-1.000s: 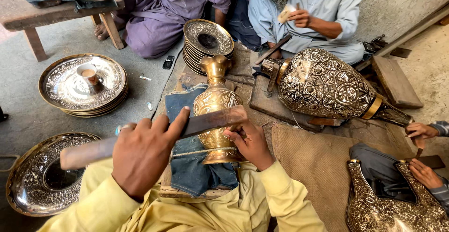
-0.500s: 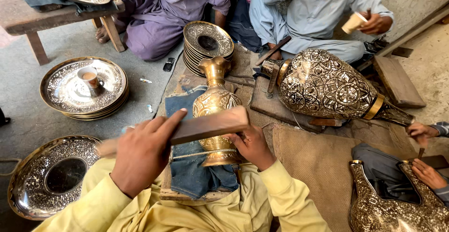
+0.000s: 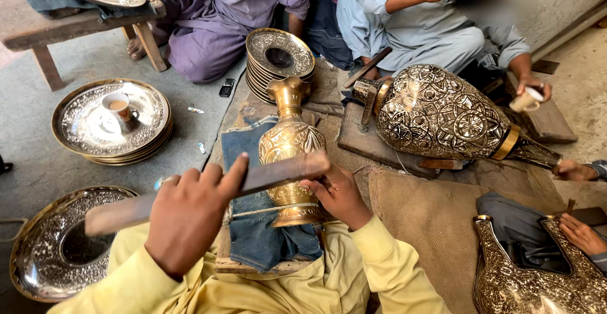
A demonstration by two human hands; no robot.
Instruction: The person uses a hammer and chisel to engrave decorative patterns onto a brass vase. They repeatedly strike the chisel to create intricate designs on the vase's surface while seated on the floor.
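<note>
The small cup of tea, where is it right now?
In the head view, the small cup stands on the stack of engraved trays at the left, on the floor beside the wooden bench.

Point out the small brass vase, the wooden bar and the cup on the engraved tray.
small brass vase (image 3: pixel 288 138), head view, on its engraved belly.
wooden bar (image 3: pixel 278 170), head view, on the stretch between the two hands.
cup (image 3: pixel 118 106), head view, on its rim.

wooden bar (image 3: pixel 208 190) motion-blurred, brass vase (image 3: pixel 289 149) partly hidden behind it, flat brass vessel (image 3: pixel 537 276) cut off by the bottom edge
</note>
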